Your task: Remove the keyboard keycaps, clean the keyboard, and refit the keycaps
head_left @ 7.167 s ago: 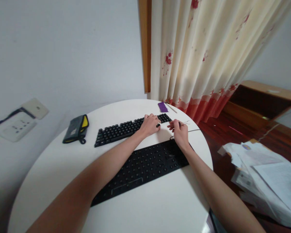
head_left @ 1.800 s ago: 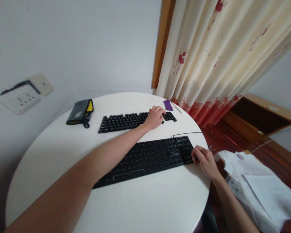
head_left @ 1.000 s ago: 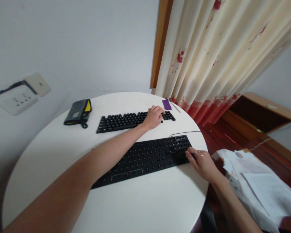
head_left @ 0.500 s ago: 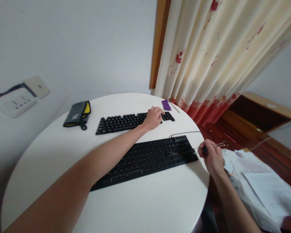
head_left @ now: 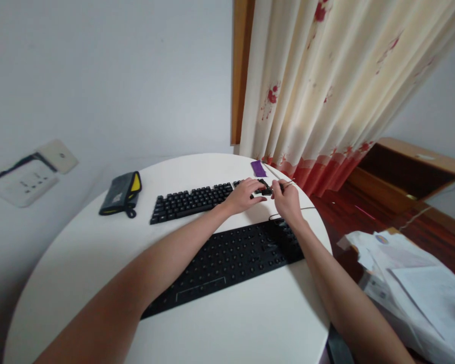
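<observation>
My left hand (head_left: 244, 196) rests with curled fingers on the right end of the far black keyboard (head_left: 189, 202), pressing on its keys. My right hand (head_left: 286, 199) is closed in a pinch on a thin wire tool with a dark grip (head_left: 281, 186), held at that same right end, almost touching the left fingertips. My right forearm crosses the right part of the near flat black keyboard (head_left: 227, 263), whose cable loops beside the wrist. Both keyboards lie on a round white table (head_left: 98, 263).
A grey and yellow pouch (head_left: 121, 193) lies at the table's far left. A purple card (head_left: 258, 168) and a thin stick (head_left: 272, 172) lie by the flowered curtain (head_left: 318, 101). Loose papers (head_left: 413, 283) are piled at the right, and a wall socket (head_left: 23, 179) sits at the left.
My right hand has moved from the near keyboard's right edge up to the far keyboard's right end, carrying the wire tool. The left hand has stayed on the far keyboard.
</observation>
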Demonstrator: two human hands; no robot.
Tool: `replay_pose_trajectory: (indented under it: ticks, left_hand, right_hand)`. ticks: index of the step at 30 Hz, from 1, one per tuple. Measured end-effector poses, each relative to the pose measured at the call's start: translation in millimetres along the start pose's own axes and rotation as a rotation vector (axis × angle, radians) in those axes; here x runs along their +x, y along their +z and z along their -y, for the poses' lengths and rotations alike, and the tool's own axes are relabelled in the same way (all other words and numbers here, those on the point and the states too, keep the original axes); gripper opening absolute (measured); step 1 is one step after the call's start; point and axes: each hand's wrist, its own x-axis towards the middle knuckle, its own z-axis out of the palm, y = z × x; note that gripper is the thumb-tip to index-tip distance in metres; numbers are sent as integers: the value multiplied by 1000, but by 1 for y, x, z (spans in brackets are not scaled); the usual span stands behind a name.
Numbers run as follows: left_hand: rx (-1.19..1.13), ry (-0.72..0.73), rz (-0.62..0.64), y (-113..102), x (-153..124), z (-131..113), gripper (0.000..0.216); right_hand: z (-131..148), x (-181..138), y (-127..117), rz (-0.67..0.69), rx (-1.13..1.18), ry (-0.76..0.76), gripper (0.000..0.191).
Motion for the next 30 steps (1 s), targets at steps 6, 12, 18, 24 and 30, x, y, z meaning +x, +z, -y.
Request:
replay_pose_trajectory:
  ticks: [6, 12, 18, 24, 30]
  left_hand:
    - [36, 44, 14, 8, -2, 8, 16]
    - [19, 57, 41, 8, -2, 9, 19]
    - [38, 104, 16, 9, -1, 1, 18]
    - [24, 179, -79, 11, 0, -7, 14]
    - [37, 207, -77, 8, 2, -11, 14]
  right_hand:
    - [-18, -12, 12, 45, 112, 46, 42]
    - [-28, -13, 16, 61, 308, 218, 48]
    - [-28, -17, 11, -78, 237, 131, 46]
    - [-30, -17, 10, -139, 303, 146, 45]
    - [-29, -20, 12, -85, 342, 174, 47]
